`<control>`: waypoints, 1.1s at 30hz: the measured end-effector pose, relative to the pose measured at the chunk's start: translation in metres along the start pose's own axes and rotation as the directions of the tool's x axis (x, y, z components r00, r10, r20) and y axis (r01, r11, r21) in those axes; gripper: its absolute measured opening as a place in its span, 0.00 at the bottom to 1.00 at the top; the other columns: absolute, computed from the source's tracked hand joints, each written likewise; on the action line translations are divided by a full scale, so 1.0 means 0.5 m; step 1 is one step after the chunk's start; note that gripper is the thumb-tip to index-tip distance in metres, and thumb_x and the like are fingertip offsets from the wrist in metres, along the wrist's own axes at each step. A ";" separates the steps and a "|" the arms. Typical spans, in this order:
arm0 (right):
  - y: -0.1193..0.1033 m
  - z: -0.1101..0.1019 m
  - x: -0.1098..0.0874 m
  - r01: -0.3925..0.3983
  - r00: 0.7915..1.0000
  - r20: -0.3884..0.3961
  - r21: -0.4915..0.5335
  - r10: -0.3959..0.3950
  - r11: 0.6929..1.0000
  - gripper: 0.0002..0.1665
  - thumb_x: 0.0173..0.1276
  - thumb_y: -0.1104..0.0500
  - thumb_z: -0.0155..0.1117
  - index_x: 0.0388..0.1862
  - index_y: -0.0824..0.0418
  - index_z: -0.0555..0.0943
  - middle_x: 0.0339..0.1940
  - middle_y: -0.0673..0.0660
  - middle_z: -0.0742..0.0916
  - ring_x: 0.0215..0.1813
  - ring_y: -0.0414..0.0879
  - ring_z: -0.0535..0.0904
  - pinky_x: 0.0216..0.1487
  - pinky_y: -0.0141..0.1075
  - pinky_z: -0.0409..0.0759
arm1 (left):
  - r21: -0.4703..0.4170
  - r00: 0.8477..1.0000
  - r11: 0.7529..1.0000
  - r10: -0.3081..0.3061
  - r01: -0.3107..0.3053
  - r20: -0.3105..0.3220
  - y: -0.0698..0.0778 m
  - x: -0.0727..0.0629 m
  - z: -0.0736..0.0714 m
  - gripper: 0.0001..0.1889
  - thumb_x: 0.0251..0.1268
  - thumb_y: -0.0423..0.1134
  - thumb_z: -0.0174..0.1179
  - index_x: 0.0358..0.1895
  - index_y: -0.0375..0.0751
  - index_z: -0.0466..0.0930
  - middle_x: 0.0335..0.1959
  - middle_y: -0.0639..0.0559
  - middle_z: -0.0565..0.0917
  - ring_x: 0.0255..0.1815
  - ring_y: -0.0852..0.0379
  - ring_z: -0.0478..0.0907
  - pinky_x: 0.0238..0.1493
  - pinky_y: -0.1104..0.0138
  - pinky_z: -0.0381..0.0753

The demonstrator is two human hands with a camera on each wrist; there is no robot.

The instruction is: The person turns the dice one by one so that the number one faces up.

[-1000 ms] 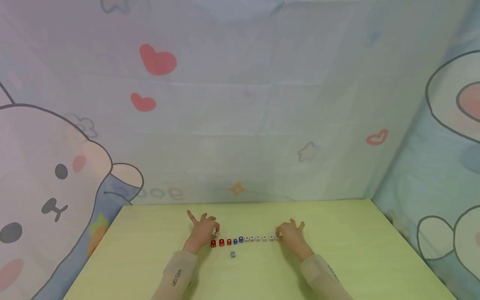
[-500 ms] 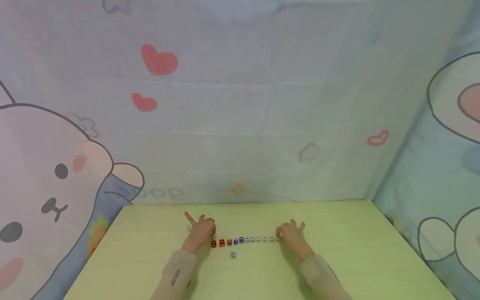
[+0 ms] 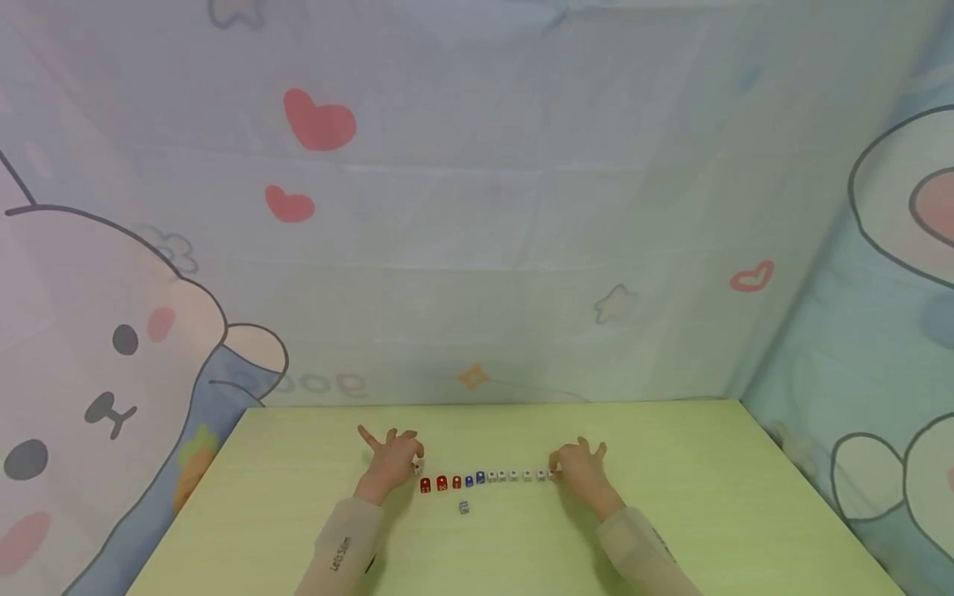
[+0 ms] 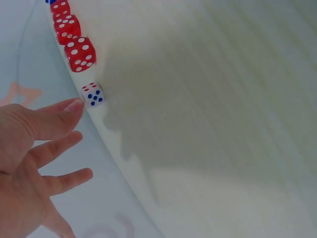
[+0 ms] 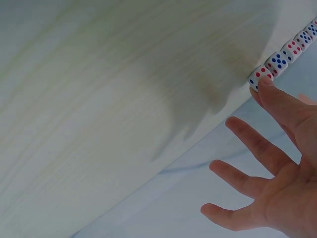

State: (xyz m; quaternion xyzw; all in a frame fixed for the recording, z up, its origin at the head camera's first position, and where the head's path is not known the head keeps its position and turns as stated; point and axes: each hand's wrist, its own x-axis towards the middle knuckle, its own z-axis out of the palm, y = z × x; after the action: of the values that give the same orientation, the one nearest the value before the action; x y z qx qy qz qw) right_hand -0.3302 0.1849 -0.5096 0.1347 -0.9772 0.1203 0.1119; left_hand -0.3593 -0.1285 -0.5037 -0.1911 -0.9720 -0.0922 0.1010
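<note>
My left hand (image 3: 391, 463) pinches a white die (image 4: 92, 95) between thumb and index finger, beside the left end of a row of dice. The die's visible faces carry red and blue pips. Closest to it in the row is a red die (image 3: 425, 485), with more red, then blue dice (image 3: 480, 478), then white dice (image 3: 513, 476). At the row's right end my right hand (image 3: 583, 473) pinches the last white die (image 5: 259, 77) between thumb and index finger, its other fingers spread. This die is partly hidden by the thumb.
A single pale die (image 3: 464, 507) lies on the light yellow-green table (image 3: 477, 555), in front of the row. Behind the table's far edge hangs a printed cloth (image 3: 477, 248), with more cloth at the sides.
My left hand has moved left, away from the first red die, carrying the white die with it. The right hand and the row stay in place.
</note>
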 end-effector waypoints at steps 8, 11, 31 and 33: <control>0.000 -0.001 0.002 0.013 1.000 -0.008 -0.007 -0.013 1.000 0.07 0.45 0.59 0.68 0.27 0.56 0.83 0.39 0.58 0.85 0.54 0.72 0.70 0.49 0.77 0.54 | 0.040 1.000 0.999 0.010 -0.010 -0.003 0.002 -0.001 -0.012 0.09 0.41 0.30 0.67 0.21 0.51 0.80 0.41 0.45 0.81 0.53 0.28 0.68 0.47 0.22 0.32; 0.003 0.004 0.002 0.037 0.998 -0.043 0.001 -0.037 0.999 0.07 0.45 0.58 0.68 0.26 0.54 0.83 0.38 0.58 0.86 0.52 0.73 0.70 0.47 0.78 0.52 | 0.054 1.000 0.998 0.016 -0.016 -0.013 0.002 -0.009 -0.011 0.09 0.39 0.30 0.68 0.18 0.50 0.79 0.37 0.46 0.81 0.52 0.30 0.69 0.47 0.22 0.34; -0.002 0.000 0.004 0.028 1.000 -0.005 -0.108 -0.029 0.994 0.05 0.46 0.58 0.70 0.25 0.54 0.83 0.39 0.56 0.86 0.54 0.70 0.70 0.52 0.74 0.54 | -0.014 0.994 1.000 -0.011 0.012 0.112 0.022 -0.036 -0.026 0.12 0.32 0.32 0.71 0.15 0.45 0.74 0.25 0.52 0.78 0.39 0.41 0.74 0.49 0.23 0.31; 0.001 0.001 0.005 0.027 1.000 -0.008 -0.110 -0.028 0.994 0.05 0.46 0.58 0.70 0.25 0.54 0.83 0.39 0.56 0.85 0.54 0.70 0.70 0.52 0.74 0.54 | -0.011 0.993 1.000 -0.017 0.018 0.113 0.022 -0.035 -0.027 0.12 0.33 0.32 0.71 0.15 0.45 0.74 0.24 0.52 0.77 0.38 0.42 0.74 0.49 0.23 0.31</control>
State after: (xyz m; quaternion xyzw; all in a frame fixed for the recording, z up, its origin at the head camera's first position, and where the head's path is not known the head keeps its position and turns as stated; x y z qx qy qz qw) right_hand -0.3329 0.1846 -0.5096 0.1413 -0.9798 0.0657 0.1256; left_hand -0.3370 -0.1275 -0.4931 -0.1882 -0.9772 -0.0881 0.0441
